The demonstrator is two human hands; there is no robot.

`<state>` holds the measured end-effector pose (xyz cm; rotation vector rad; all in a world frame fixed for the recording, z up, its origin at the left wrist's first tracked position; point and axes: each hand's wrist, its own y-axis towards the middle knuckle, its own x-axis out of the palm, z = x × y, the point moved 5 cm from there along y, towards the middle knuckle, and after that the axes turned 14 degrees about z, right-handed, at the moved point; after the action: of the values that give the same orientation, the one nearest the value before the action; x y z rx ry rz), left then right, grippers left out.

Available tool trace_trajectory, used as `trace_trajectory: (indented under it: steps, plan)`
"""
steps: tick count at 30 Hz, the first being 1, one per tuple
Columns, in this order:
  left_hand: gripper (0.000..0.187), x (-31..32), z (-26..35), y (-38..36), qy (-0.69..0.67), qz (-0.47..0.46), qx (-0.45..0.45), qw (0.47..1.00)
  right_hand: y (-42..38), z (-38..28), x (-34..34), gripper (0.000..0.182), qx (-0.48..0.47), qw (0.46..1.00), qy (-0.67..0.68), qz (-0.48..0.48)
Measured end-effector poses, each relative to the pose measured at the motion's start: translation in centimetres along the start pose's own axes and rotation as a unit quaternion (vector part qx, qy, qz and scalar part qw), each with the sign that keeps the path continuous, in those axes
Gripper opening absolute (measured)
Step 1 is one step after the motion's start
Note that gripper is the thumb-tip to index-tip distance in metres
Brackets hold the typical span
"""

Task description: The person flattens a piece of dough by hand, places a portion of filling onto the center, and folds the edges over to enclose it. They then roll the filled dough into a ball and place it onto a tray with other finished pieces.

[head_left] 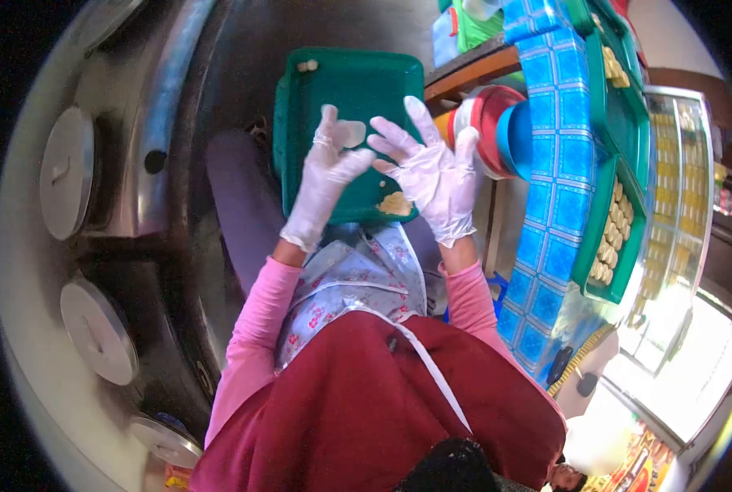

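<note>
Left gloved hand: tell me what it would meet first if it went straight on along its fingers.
The left gloved hand points at the thin pale dough disc by its fingertips, over the green plastic tray; depth is unclear.

A tray [300, 123] rests on the person's lap, a dough lump [395, 203] on its near edge, small pieces [307, 65] at its far corner. To the right, a tiled counter [554, 164] carries trays of pastries [610, 238]; round lids [66, 172] lie left.
</note>
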<state>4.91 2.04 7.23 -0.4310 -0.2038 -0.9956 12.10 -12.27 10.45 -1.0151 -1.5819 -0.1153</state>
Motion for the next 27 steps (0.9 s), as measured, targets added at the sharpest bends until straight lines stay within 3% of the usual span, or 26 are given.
trace_trajectory:
  steps: [1, 2, 3, 4, 5, 8, 9, 10, 12, 13, 15, 16, 18, 19, 20, 21, 23, 25, 26, 27]
  plan:
    - [0.086, -0.3, 1.2, -0.5, 0.131, 0.023, 0.142, 0.981, 0.3, 1.3, 0.4, 0.096, -0.008, 0.999, -0.044, 0.024]
    - [0.086, -0.7, 2.3, -1.3, 0.262, 0.082, 0.272, 0.922, 1.1, 3.6, 0.4, 0.095, -0.03, 0.989, -0.132, 0.064]
    - [0.086, -1.2, 3.7, -2.1, 0.366, 0.092, 0.386, 0.842, 1.4, 6.3, 1.4, 0.094, -0.034, 0.973, -0.229, 0.01]
    - [0.078, -1.8, 4.3, -2.4, 0.33, 0.088, 0.403, 0.849, 1.7, 9.6, 2.5, 0.094, -0.039, 0.945, -0.321, -0.046]
    - [0.07, -2.6, 4.0, -2.6, 0.4, 0.145, 0.328, 0.843, 2.4, 13.7, 2.9, 0.086, -0.082, 0.966, -0.245, -0.03]
    - [0.064, -9.3, 6.6, -3.3, 0.386, 0.25, 0.321, 0.828, 2.1, 18.2, 2.5, 0.063, -0.017, 0.93, -0.362, -0.059]
    - [0.066, -12.2, 7.3, -3.7, 0.363, 0.272, 0.324, 0.83, 0.5, 18.0, 5.9, 0.062, -0.016, 0.901, -0.421, -0.101]
    - [0.063, -15.9, 6.2, -3.4, 0.242, 0.29, 0.317, 0.87, 0.2, 18.2, 7.5, 0.062, 0.005, 0.897, -0.42, -0.136]
    - [0.087, -20.3, 5.2, -3.2, 0.111, 0.296, 0.275, 0.908, 0.3, 18.6, 9.2, 0.064, 0.047, 0.884, -0.418, -0.205]
    - [0.102, -21.4, 3.9, -2.6, -0.092, 0.317, 0.078, 0.941, 0.5, 19.8, 8.9, 0.064, 0.188, 0.902, -0.322, -0.219]
    - [0.114, -17.3, 5.3, -3.4, -0.233, 0.186, -0.058, 0.953, 0.8, 22.6, 7.5, 0.065, 0.445, 0.861, -0.102, -0.222]
    - [0.112, -16.6, 5.2, -3.3, -0.299, 0.072, -0.045, 0.951, 2.4, 24.0, 4.7, 0.063, 0.409, 0.874, -0.188, -0.183]
    - [0.111, -15.9, 6.7, -3.2, -0.334, 0.145, 0.003, 0.931, 4.2, 22.9, 1.0, 0.062, 0.208, 0.898, -0.378, -0.087]
    - [0.111, -15.8, 7.6, -3.1, -0.352, 0.182, 0.028, 0.918, 4.9, 21.6, 0.1, 0.062, 0.1, 0.88, -0.463, -0.037]
    - [0.112, -15.8, 9.0, -3.0, -0.37, 0.138, 0.065, 0.916, 4.3, 18.6, 1.3, 0.065, -0.025, 0.845, -0.535, -0.013]
    - [0.112, -15.9, 10.2, -3.1, -0.34, 0.181, 0.07, 0.92, 4.7, 17.0, -0.3, 0.069, -0.019, 0.864, -0.499, 0.058]
    - [0.11, -16.6, 10.9, -2.7, -0.176, 0.251, 0.147, 0.94, 6.4, 13.2, -2.7, 0.087, 0.067, 0.972, -0.221, 0.038]
    - [0.108, -17.2, 9.7, -1.8, -0.202, 0.244, 0.107, 0.942, 7.0, 9.3, -5.0, 0.084, 0.053, 0.991, -0.101, 0.076]
    - [0.107, -17.2, 8.8, -1.3, -0.217, 0.238, 0.086, 0.943, 7.2, 7.5, -5.5, 0.084, 0.004, 0.985, -0.111, 0.133]
    - [0.106, -16.9, 8.1, -1.0, -0.203, 0.243, 0.091, 0.944, 7.7, 5.4, -6.9, 0.078, -0.065, 0.984, -0.142, 0.089]
